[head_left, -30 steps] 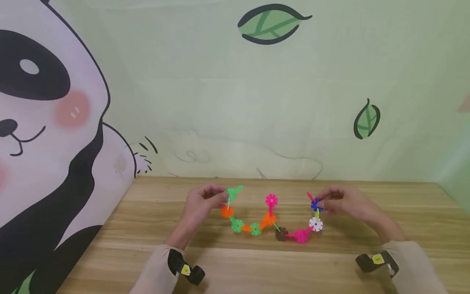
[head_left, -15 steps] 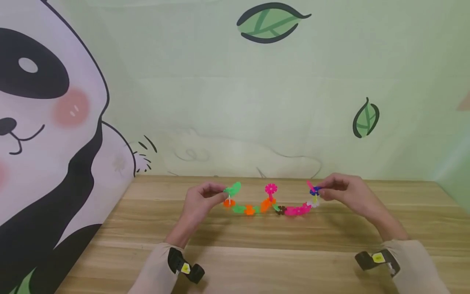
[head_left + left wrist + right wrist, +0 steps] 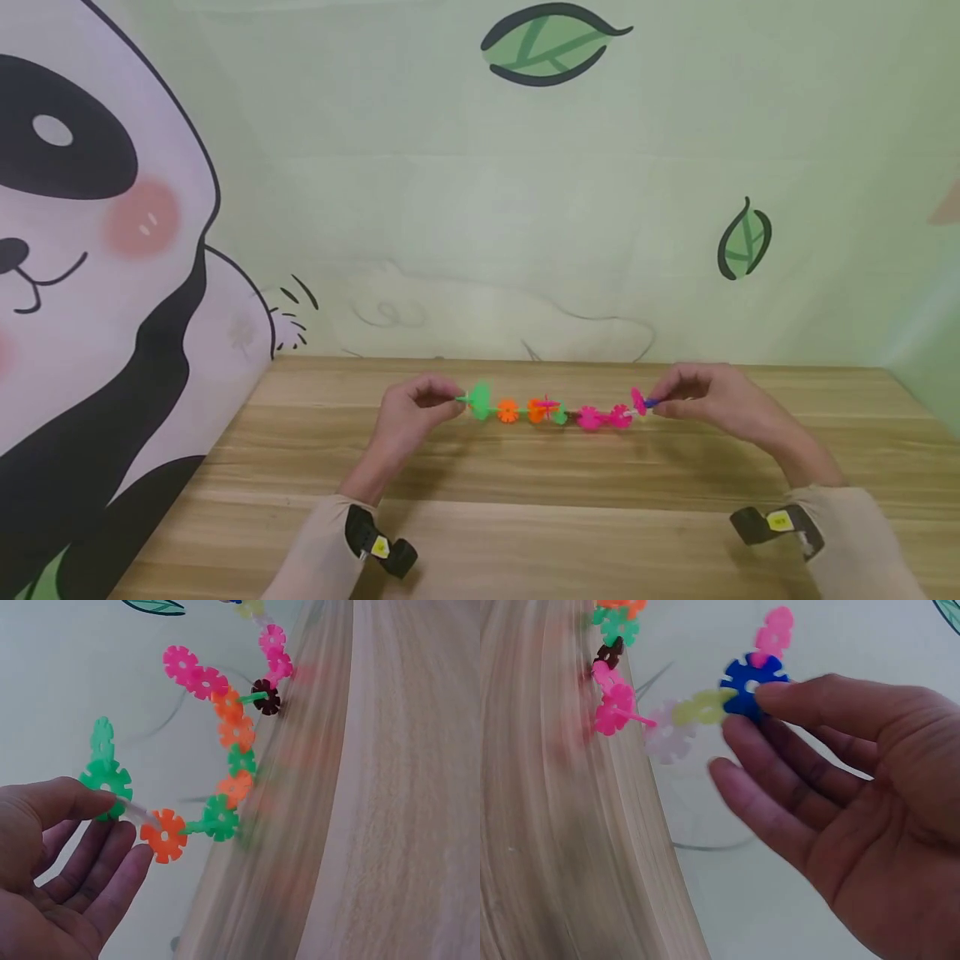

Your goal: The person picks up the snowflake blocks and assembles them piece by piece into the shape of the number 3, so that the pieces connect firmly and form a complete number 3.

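A chain of linked snowflake discs (image 3: pixel 589 417) stretches between both hands above the table. My left hand (image 3: pixel 418 410) pinches a green disc (image 3: pixel 105 787) at one end, with thumb and finger. A second green disc stands up from it in the left wrist view, and an orange disc (image 3: pixel 164 835) hangs beside it. My right hand (image 3: pixel 708 398) pinches a blue disc (image 3: pixel 751 684) at the other end. Pink discs (image 3: pixel 773 636) rise from the blue one; a pale yellow disc (image 3: pixel 705 707) and a whitish disc (image 3: pixel 669 735) follow along the chain.
The wooden table (image 3: pixel 525 542) lies beneath the chain and the hands. Behind it stands a pale green backdrop (image 3: pixel 450 208) printed with a panda (image 3: pixel 180 308) and leaves. Wrist cameras (image 3: pixel 380 546) are strapped over beige sleeves.
The sagging chain has swung up and toward the backdrop, and now looks like a nearly straight row in the head view. Both hands keep their pinch on its ends; the right hand has turned slightly.
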A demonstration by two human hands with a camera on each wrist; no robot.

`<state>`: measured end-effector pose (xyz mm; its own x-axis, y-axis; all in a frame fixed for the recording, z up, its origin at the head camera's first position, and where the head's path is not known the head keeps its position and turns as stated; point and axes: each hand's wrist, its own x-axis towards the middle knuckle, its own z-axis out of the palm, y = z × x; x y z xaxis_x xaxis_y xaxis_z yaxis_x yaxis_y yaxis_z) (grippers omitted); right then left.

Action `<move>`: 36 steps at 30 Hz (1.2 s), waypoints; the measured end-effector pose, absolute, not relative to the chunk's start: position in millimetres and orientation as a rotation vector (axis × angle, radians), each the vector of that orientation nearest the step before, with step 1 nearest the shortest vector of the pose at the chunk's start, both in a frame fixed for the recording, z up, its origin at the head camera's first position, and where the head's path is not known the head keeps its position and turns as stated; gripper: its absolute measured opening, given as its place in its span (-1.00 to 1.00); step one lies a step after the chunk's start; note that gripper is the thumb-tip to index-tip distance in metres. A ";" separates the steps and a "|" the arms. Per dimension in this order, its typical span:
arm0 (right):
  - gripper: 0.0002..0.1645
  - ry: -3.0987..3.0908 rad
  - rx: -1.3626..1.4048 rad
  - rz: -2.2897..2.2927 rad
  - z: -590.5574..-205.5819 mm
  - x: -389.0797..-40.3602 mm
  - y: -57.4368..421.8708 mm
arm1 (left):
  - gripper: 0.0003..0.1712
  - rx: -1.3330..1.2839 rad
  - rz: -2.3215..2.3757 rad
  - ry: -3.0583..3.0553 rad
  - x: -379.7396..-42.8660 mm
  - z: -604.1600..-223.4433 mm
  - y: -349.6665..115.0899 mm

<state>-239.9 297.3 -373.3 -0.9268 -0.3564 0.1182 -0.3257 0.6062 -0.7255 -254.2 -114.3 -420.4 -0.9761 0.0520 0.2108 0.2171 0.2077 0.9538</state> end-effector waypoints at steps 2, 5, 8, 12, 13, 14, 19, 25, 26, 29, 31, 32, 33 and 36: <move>-0.87 2.738 -0.622 -1.238 -373.9 -240.2 297.3 | -0.85 -0.248 -1.868 -2.347 -254.3 -421.6 -114.6; -0.86 2.683 -0.637 -1.219 -374.8 -240.8 296.8 | -0.85 -0.231 -1.872 -2.366 -254.6 -423.6 -115.3; -0.85 2.661 -0.646 -1.182 -375.5 -241.0 296.9 | -0.86 -0.213 -1.872 -2.391 -255.0 -424.9 -116.0; -0.81 2.635 -0.697 -1.141 -376.3 -240.5 297.0 | -0.87 -0.180 -1.860 -2.443 -255.4 -425.8 -117.1; -0.81 2.623 -0.705 -1.139 -376.4 -240.2 296.9 | -0.87 -0.177 -1.862 -2.459 -255.4 -426.0 -117.4; -0.80 2.608 -0.708 -1.138 -376.7 -239.9 296.7 | -0.87 -0.170 -1.869 -2.476 -255.3 -426.3 -117.7; -0.81 2.545 -0.662 -1.104 -379.4 -238.7 298.1 | -0.81 -0.175 -1.927 -2.555 -255.3 -429.4 -119.0; -0.77 2.496 -0.627 -1.053 -381.5 -238.0 296.2 | -0.79 -0.146 -1.969 -2.619 -255.3 -432.1 -119.0; -0.76 2.478 -0.632 -1.055 -381.7 -237.9 295.3 | -0.80 -0.138 -1.976 -2.629 -255.4 -432.4 -119.1; -0.74 2.408 -0.672 -1.072 -383.2 -238.1 293.0 | -0.80 -0.121 -1.993 -2.656 -255.9 -432.7 -119.5; -0.73 2.362 -0.688 -1.086 -384.7 -238.7 291.6 | -0.80 -0.109 -1.996 -2.671 -256.2 -432.8 -119.5; -0.73 2.344 -0.697 -1.089 -386.0 -239.2 291.0 | -0.81 -0.110 -1.991 -2.678 -256.0 -432.8 -119.5; -0.74 2.333 -0.701 -1.089 -387.4 -239.8 290.5 | -0.81 -0.108 -1.984 -2.689 -255.9 -432.9 -119.5; -0.76 2.322 -0.704 -1.083 -391.0 -241.2 290.0 | -0.80 -0.100 -1.951 -2.717 -255.2 -432.9 -119.0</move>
<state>-241.2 290.0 -391.0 -0.7525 -0.6263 -0.2035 -0.2467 0.5546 -0.7947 -255.2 -119.0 -432.9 -0.9774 0.1664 -0.1305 -0.0705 0.3256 0.9429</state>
